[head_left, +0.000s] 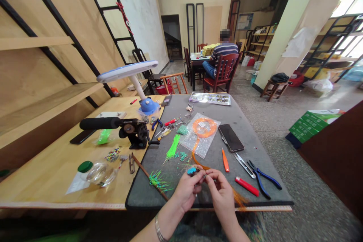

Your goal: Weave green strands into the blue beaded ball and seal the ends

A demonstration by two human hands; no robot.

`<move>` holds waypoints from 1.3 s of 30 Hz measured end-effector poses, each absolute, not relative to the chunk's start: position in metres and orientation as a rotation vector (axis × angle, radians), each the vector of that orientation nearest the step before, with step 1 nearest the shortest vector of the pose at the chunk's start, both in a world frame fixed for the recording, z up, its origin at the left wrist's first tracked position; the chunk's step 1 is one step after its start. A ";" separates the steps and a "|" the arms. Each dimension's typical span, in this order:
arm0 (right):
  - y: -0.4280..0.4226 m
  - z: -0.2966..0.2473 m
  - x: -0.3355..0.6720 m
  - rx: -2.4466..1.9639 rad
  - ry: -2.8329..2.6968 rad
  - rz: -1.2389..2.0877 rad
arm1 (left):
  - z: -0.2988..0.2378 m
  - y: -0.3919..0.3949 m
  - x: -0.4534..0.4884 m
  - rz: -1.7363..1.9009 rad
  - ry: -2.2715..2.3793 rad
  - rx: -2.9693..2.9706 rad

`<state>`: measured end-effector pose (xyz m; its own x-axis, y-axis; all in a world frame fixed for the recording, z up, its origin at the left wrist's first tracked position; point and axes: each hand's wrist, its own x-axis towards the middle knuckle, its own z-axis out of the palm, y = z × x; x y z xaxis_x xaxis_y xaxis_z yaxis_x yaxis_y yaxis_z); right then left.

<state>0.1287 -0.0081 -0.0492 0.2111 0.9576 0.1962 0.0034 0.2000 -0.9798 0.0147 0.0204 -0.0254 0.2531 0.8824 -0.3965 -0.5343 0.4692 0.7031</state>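
Note:
My left hand (187,191) and my right hand (221,189) meet over the near edge of the grey mat (204,151). Both are closed in a pinch. The left pinches a small piece with blue beads (192,170) at its top. The right pinches thin orange strands (239,198) that trail off to the right. A stick with green tufts (154,179) lies just left of my left hand. Loose teal beads (181,155) and a green fibre bundle (173,146) lie beyond the hands.
On the mat lie a bag with an orange coil (202,130), a phone (230,137), an orange tool (225,160), scissors (244,165), blue pliers (263,177) and a red lighter (246,186). A black vise (136,131) and lamp (138,83) stand left. A seated person (222,55) works far behind.

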 end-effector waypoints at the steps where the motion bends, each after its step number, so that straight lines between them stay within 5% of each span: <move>1: -0.008 -0.049 0.129 -1.142 -1.128 0.919 | -0.026 0.021 0.015 1.015 0.862 0.481; 39: -0.008 -0.059 0.140 -1.202 -1.120 0.852 | -0.042 0.026 0.018 1.111 0.933 0.430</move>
